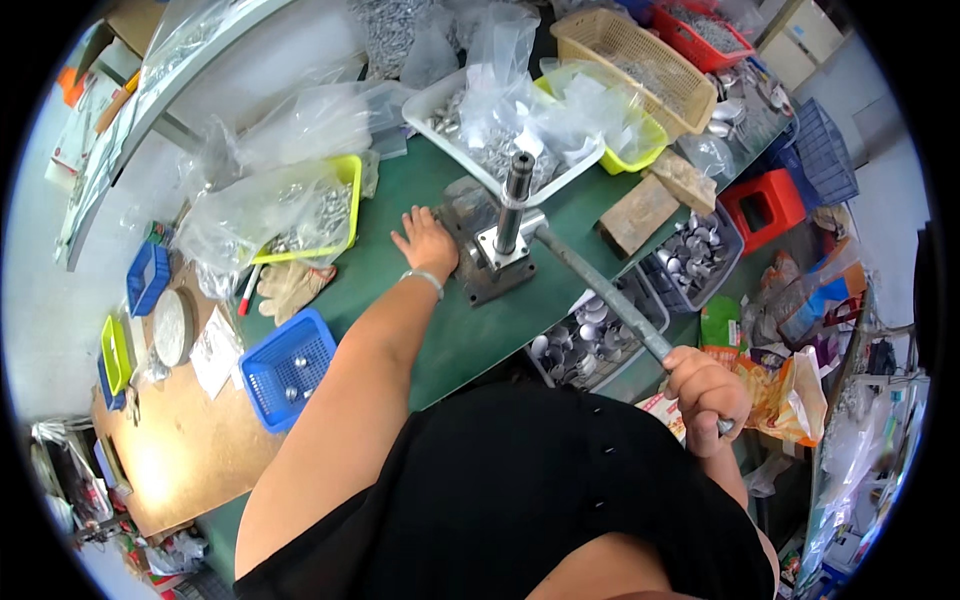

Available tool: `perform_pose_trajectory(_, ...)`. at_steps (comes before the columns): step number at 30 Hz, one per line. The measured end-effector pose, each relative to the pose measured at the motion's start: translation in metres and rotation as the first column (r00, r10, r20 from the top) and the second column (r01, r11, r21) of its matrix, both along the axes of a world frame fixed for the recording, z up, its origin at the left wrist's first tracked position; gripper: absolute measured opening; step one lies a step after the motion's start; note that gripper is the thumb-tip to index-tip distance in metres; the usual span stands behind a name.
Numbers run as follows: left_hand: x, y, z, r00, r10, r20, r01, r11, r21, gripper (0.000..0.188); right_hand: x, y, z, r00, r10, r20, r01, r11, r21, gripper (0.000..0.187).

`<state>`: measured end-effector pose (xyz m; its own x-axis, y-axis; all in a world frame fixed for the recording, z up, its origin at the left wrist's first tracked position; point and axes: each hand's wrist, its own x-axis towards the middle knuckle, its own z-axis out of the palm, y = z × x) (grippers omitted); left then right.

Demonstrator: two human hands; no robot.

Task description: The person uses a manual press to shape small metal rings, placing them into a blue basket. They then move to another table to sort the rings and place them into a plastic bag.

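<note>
A small hand press point(504, 242) with an upright steel column stands on the green table. My right hand point(706, 392) is closed around the end of its long grey lever point(612, 300), which slants down toward me on the right. Beside the base lies my left hand point(428, 244), fingers spread, its edge against the dark metal plate point(468, 212); nothing shows in it. Whatever sits under the press column is hidden. Behind the press, a white tray point(420, 112) holds small metal parts under clear plastic bags point(500, 50).
Left are a yellow-green basket point(354, 205), a work glove point(292, 288) and a blue basket point(262, 378) with small round parts. Wooden blocks point(638, 216) lie on the right table edge. Crates of shiny metal pieces point(590, 345) stand below, near a red stool point(764, 208).
</note>
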<state>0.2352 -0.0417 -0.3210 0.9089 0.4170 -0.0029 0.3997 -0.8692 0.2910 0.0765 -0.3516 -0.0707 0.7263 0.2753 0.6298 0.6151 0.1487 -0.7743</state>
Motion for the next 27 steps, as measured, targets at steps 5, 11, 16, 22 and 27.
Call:
perform_pose_trajectory(5, -0.001, 0.001, -0.009, 0.999, 0.004, 0.039, -0.004, 1.0, -0.009, 0.038, 0.036, 0.022, 0.03, 0.987, 0.159, 0.029, -0.158, 0.987, -0.021, 0.024)
perform_pose_trajectory(11, 0.005, -0.005, -0.014, 0.994, -0.067, 0.089, 0.066, 0.998, 0.011, 0.038, 0.262, 0.168, 0.095, 0.867, -0.075, -0.493, 0.006, 0.99, -0.139, 0.026)
perform_pose_trajectory(16, -0.005, 0.0, 0.0, 0.997, -0.08, 0.016, 0.078, 0.993, 0.086, 0.038, 0.284, 0.186, 0.091, 0.843, 0.065, -0.533, -0.113, 0.992, -0.058, 0.026)
perform_pose_trajectory(22, -0.004, 0.005, 0.0, 0.989, -0.025, 0.149, 0.016, 0.998, 0.058, 0.038, 0.183, 0.127, 0.098, 0.9, 0.249, -0.358, -0.161, 0.952, 0.259, 0.021)
perform_pose_trajectory(27, -0.007, -0.001, -0.001, 0.99, -0.036, 0.134, 0.031, 0.999, 0.043, 0.039, 0.203, 0.138, 0.098, 0.902, 0.214, -0.376, -0.133, 0.964, 0.231, 0.023)
